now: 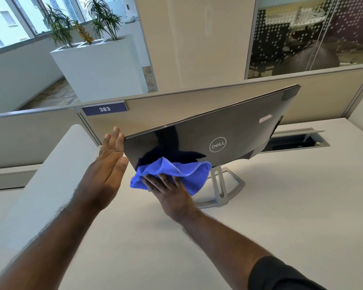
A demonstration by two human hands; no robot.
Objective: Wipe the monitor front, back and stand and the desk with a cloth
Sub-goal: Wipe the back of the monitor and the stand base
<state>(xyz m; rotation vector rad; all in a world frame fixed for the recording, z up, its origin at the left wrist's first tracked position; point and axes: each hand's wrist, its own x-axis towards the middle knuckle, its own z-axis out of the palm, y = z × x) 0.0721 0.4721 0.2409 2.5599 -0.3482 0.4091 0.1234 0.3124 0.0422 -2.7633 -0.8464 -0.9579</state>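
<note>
Lettering on the monitor (228, 130) back reads "DELL" inside a ring; a small pale sticker (265, 118) sits nearer its far top corner, its print too small to read. A blue plate (104, 109) on the partition (166, 107) says "383". The monitor stands on a silver stand (224, 185) mid-desk, back toward the camera. The right hand (170, 191) presses a blue cloth (176, 174) flat against the lower near corner of the back, fingers spread. The left hand (109, 164) is open, fingers together against the monitor's near edge. The desk (281, 195) is white, with a cable hatch (296, 140) open behind. Planters (101, 65) stand beyond.
</note>
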